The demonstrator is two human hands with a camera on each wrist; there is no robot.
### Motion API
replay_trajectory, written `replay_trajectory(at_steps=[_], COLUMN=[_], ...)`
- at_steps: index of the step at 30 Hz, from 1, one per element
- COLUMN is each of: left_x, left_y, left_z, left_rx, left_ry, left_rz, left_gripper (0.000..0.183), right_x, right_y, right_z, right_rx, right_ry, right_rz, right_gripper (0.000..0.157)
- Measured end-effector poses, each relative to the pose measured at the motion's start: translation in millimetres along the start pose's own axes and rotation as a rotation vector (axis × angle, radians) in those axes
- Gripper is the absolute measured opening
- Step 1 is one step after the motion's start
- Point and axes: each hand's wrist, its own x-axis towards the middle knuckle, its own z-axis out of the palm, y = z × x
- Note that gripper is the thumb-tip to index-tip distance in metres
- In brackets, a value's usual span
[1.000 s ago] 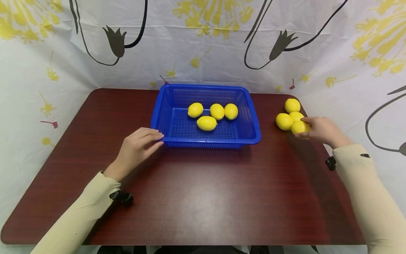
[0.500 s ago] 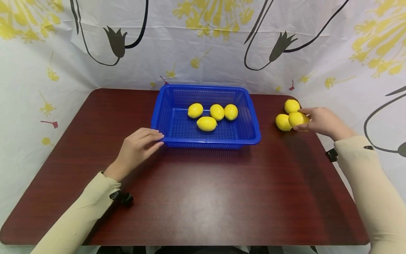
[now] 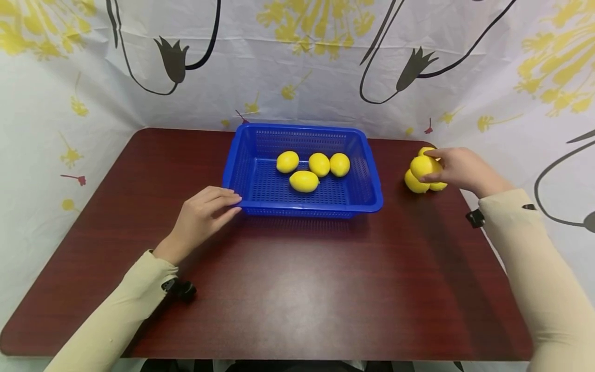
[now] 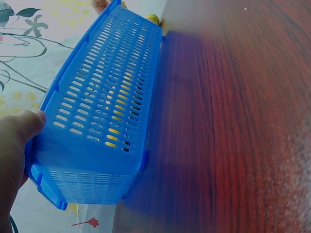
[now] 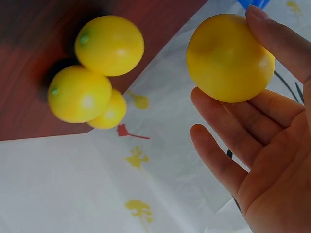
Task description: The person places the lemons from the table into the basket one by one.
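My right hand (image 3: 464, 168) pinches a yellow lemon (image 3: 425, 168) between thumb and fingers, lifted over the other lemons at the table's far right corner. In the right wrist view that held lemon (image 5: 229, 59) is apart from three lemons (image 5: 80, 94) lying close together on the table. My left hand (image 3: 201, 217) holds the near left corner of a blue plastic basket (image 3: 307, 206). The left wrist view has the thumb (image 4: 31, 124) over the rim, with the fingers mostly hidden behind it. Inside the basket lie several lemons (image 3: 303, 182).
A dark reddish wooden table (image 3: 297, 289) bears everything. Behind it and at both sides hangs a white cloth (image 3: 307, 77) with yellow and grey flower prints. The basket stands near the table's back edge, left of the loose lemons.
The right hand has picked a lemon off the corner group and raised it, moving slightly left and toward the back. The left hand and basket have stayed put.
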Motion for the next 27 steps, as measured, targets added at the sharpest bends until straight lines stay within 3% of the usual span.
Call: replay_trajectory(at_steps=[12, 27], left_x=[0.0, -0.9], left_y=[0.7, -1.4], left_z=[0.9, 1.3], left_rx=[-0.005, 0.012], left_ry=[0.016, 0.02], left_rz=[-0.001, 0.013], left_gripper=[0.032, 0.033], right_x=[19, 43], right_y=[-26, -57], right_z=[-6.3, -7.2], right_rx=[0.034, 0.036], right_ry=[-0.028, 0.034], right_rz=[-0.017, -0.12], right_gripper=[0.068, 0.057])
